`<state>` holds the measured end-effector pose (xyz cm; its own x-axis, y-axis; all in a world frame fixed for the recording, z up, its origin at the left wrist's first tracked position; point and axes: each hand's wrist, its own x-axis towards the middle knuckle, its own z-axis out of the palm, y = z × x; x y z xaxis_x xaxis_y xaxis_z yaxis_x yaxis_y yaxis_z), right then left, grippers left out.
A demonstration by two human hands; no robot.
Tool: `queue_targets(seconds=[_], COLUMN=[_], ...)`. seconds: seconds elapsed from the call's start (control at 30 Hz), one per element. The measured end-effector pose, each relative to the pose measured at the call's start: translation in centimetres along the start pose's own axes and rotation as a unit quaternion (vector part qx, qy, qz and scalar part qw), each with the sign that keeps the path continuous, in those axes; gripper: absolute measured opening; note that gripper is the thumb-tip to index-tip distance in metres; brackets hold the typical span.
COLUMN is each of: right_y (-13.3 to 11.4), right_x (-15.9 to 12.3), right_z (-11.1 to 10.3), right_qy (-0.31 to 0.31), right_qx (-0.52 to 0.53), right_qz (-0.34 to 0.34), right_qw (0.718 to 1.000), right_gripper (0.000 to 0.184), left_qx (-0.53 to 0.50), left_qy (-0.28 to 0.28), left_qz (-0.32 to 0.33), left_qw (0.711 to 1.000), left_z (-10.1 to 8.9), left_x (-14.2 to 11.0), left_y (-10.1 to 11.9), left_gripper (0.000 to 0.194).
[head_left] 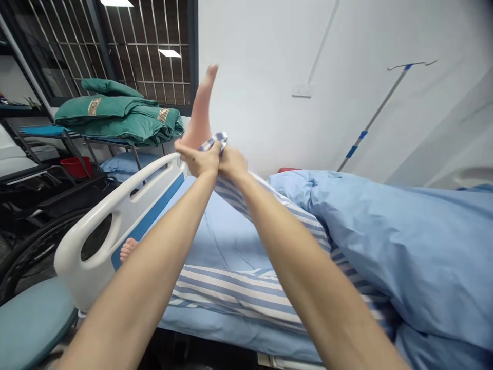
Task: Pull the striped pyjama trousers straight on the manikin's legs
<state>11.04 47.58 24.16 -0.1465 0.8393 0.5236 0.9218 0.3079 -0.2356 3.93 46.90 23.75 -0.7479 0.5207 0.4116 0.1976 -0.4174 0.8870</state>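
The left hand (198,160) and right hand (233,164) met at the ankle of a raised bare foot (201,108), which pointed up from a leg in striped trousers (246,295). A small checked cloth (213,141) lay bunched against the ankle, just above both hands. The left hand's fingers (184,149) were pressed together, with the thumb side against the cloth. The right hand's fingers were hidden behind the cloth and ankle, so I cannot tell how they stood.

The leg lay on a bed with a blue sheet (227,239), and a white bed rail (115,226) stood beside it. The other foot (128,249) showed behind the rail. A blue blanket (396,246) covered the bed's right side. Beyond the rail, folded green cloths (117,114) sat on a rack (42,131), near a red basin (76,166). An IV pole (373,121) leaned by the wall (262,51).
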Motion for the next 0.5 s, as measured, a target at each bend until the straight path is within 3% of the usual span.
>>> queue_targets(seconds=[0.1, 0.23, 0.37, 0.5], right_y=[-2.5, -4.8, -5.4, -4.5], right_x=[-1.4, -4.7, -9.5, -13.2], right_z=[5.9, 14.8, 23.2, 28.6], right_qy=[-0.072, -0.161, -0.230, -0.267], right_qx=[-0.031, -0.067, -0.089, -0.098], right_qz=[-0.032, -0.039, -0.055, -0.068], right_qw=[0.996, 0.984, 0.968, 0.956], right_gripper=[0.043, 0.037, 0.047, 0.043], left_qx=[0.032, 0.072, 0.083, 0.105], left_qy=[0.051, 0.097, 0.128, 0.147], left_qz=[-0.113, -0.324, -0.433, -0.493], left_qw=[0.992, 0.938, 0.888, 0.851], left_z=[-2.4, -6.7, -11.4, -14.1], left_x=[1.5, 1.5, -1.1, -3.8], left_y=[-7.1, -16.9, -25.3, -30.7], left_gripper=[0.098, 0.102, 0.091, 0.085])
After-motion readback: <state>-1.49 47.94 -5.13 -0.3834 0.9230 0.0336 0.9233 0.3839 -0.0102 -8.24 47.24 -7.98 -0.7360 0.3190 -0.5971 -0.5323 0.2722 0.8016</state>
